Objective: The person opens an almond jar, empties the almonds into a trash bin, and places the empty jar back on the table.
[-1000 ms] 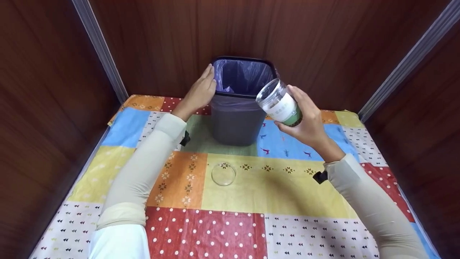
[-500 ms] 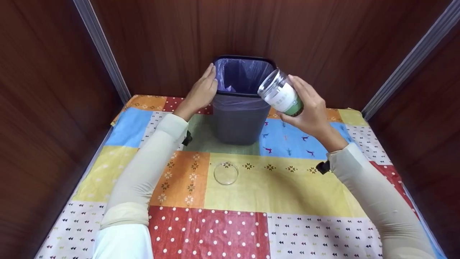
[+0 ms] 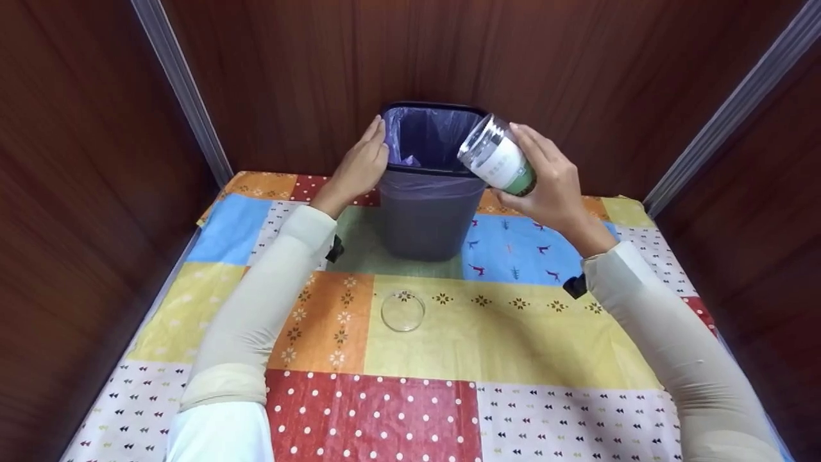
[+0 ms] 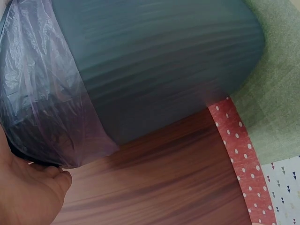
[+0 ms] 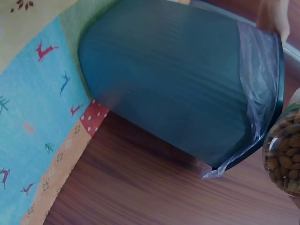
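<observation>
My right hand [image 3: 548,183] grips a clear jar [image 3: 497,157] with a white and green label. The jar is tilted, its open mouth towards the bin opening and overlapping the bin's right rim in the head view. Brown almonds [image 5: 287,157] show through the jar's bottom in the right wrist view. A dark grey trash bin [image 3: 426,221] stands upright, lined with a thin purplish bag [image 4: 51,93]. My left hand [image 3: 359,160] rests against the bin's left rim, fingers fairly straight; its thumb is hidden in the head view.
A clear round lid-like disc [image 3: 403,312] lies on the patchwork tablecloth [image 3: 500,346] in front of the bin. Dark wooden panels [image 3: 308,77] stand behind and at both sides. A crumpled bit of bag [image 3: 410,161] shows inside the bin.
My right hand has raised the jar slightly and brought it closer over the bin's right rim, still tilted. My left hand stays at the left rim.
</observation>
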`<state>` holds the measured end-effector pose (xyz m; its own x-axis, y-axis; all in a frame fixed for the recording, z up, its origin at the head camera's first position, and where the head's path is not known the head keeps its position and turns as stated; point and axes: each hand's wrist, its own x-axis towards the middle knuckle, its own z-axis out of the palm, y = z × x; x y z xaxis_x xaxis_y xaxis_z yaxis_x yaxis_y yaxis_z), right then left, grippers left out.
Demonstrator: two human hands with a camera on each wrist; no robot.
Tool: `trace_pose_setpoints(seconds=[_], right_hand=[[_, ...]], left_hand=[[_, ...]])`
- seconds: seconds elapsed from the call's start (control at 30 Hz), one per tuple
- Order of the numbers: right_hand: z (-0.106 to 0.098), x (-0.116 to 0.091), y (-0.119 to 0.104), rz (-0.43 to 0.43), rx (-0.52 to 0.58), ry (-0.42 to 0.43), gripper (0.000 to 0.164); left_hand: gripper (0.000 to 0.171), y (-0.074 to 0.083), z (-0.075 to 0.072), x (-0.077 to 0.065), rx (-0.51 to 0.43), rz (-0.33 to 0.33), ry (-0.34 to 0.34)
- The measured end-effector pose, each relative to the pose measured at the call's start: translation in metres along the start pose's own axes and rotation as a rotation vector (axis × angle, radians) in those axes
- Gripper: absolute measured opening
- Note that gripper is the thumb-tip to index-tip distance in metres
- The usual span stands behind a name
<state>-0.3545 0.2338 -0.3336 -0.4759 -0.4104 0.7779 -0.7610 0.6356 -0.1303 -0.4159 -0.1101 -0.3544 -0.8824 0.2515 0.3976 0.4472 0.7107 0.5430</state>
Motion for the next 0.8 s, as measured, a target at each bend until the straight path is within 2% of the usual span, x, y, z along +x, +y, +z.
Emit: trace_pose_setpoints(seconds=[0.3, 0.6, 0.8], right_hand=[[-0.005, 0.013, 0.006, -0.005, -0.028, -0.020, 0.093], [-0.015, 0.016, 0.008, 0.102, 0.021, -0.120, 0.096], [-0.018, 0.019, 0.007, 0.129, 0.050, -0.140, 0.097]], left_hand=[[0.055, 0.006, -0.002, 0.004, 0.031, 0.014, 0.005], [0.055, 0.009, 0.002, 0.005, 0.035, 0.019, 0.008], [0.055, 0.009, 0.002, 0.004, 0.032, 0.020, 0.011]])
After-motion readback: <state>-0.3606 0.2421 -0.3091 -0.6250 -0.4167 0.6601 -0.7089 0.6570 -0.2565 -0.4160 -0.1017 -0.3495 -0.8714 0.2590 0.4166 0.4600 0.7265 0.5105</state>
